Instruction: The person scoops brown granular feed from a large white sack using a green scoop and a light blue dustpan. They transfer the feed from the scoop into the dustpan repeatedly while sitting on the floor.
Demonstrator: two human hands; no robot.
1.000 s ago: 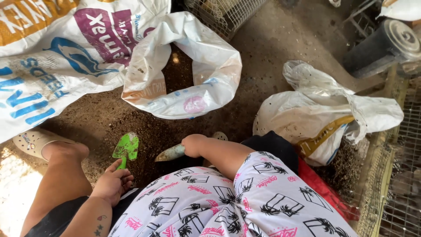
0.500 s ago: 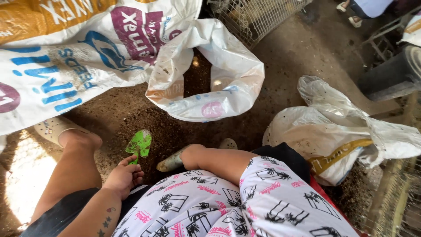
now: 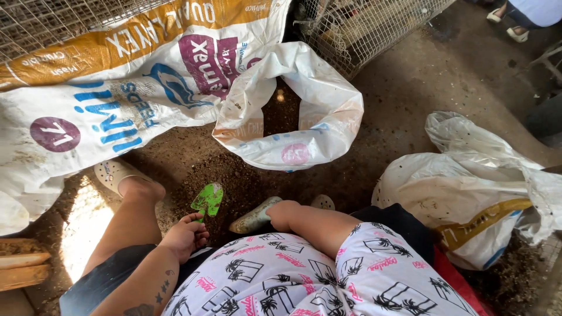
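Trowels: left hand (image 3: 184, 237) grips the green plastic one (image 3: 207, 200), right hand (image 3: 282, 215) the scuffed metal one (image 3: 253, 216) (over crumbly soil (image 3: 234, 178)).

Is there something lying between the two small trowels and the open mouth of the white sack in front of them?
Nothing visible does. Only loose soil lies between the green trowel in the left hand, the pale trowel in the right hand, and the open sack.
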